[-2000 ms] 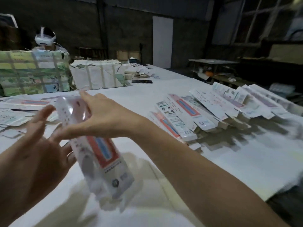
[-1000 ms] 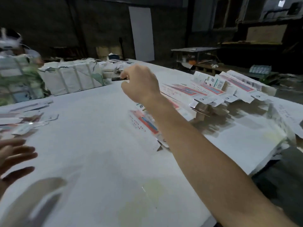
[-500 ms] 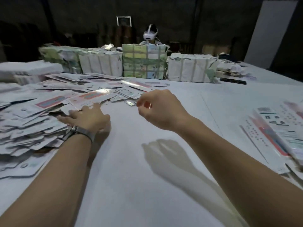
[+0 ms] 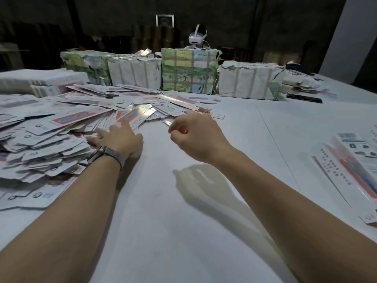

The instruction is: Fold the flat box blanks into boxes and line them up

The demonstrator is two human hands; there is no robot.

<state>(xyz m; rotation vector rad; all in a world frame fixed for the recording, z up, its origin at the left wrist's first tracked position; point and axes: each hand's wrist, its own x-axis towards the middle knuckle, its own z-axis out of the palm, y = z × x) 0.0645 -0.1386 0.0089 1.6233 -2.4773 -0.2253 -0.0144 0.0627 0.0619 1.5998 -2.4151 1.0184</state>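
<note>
Your left hand [image 4: 118, 137]: fingers spread flat on blank pile [image 4: 51, 135]. Right hand [image 4: 195, 135]: hovering above surface [image 4: 163, 221], fingers loosely curled, holding nothing.

White table [image 4: 204, 231] filled the foreground. At 12 o'clock, far edge: row of strapped bundles [image 4: 250, 82], two white-wrapped, two green-printed [image 4: 188, 73]. Behind those, a person in a white headset [image 4: 196, 36]. At 1 o'clock, flat dark slab [image 4: 304, 98] beside loose paper scraps [image 4: 306, 82]. Framed picture [image 4: 164, 20] on dark back wall, 12 o'clock.
</note>
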